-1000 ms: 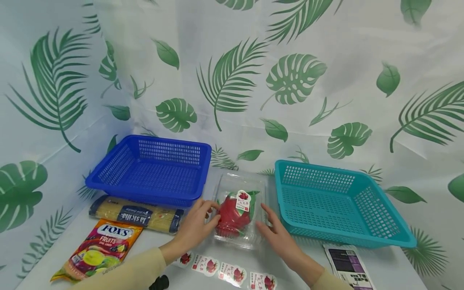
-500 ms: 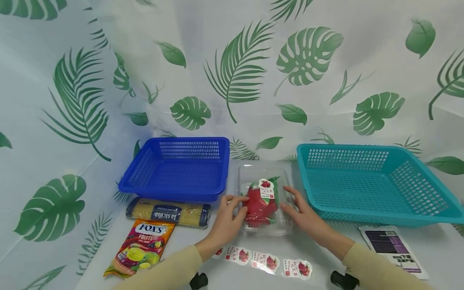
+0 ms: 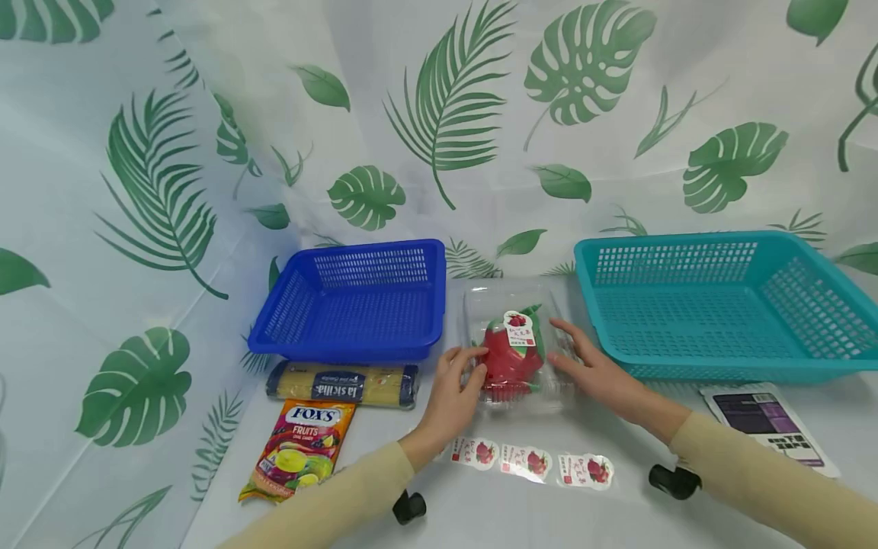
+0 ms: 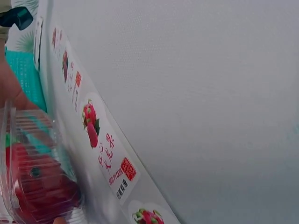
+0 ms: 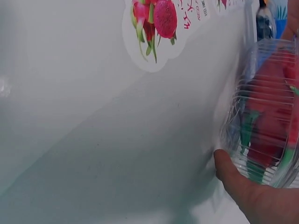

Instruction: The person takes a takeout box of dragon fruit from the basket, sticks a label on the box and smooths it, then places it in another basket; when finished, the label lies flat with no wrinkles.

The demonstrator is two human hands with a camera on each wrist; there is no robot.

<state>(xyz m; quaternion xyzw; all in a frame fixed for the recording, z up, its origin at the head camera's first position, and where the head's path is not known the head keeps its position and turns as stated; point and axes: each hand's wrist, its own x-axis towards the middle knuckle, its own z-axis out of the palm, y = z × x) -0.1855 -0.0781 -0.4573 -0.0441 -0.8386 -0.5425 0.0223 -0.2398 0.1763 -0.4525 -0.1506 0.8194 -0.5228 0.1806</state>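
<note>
When taken from the left: first, candy [image 3: 298,450] on the white table [image 3: 521,518], with pasta [image 3: 343,383] just behind, and blue basket [image 3: 350,320] behind both. Next, left hand [image 3: 449,396], half open, with bent fingers and thumb; set against the left side of a clear box [image 3: 504,293] near the front, apparently without a firm grip.

Then, between both hands and between the two baskets, the box, flat on the table, with red fruit [image 3: 507,366] inside and a sticker [image 3: 519,329] on top. Probably thin-walled, springy and slick, and easily dented or cracked by a hard squeeze. Likely light in the shell, with most weight in the fruit; hard to tell real from imitation, hence uncertain overall. Best held low on both opposite sides, near the base, with broad, even pressure, and without pushing down on the lid's middle. Just in front, well within reach, a strip of stickers [image 3: 526,461].

Farther right, right hand [image 3: 604,377], loosely open, with forefinger and thumb at the box's right side; not gripping, as far as visible. Last, teal basket [image 3: 686,320], with a pouch [image 3: 768,427] in front.
</note>
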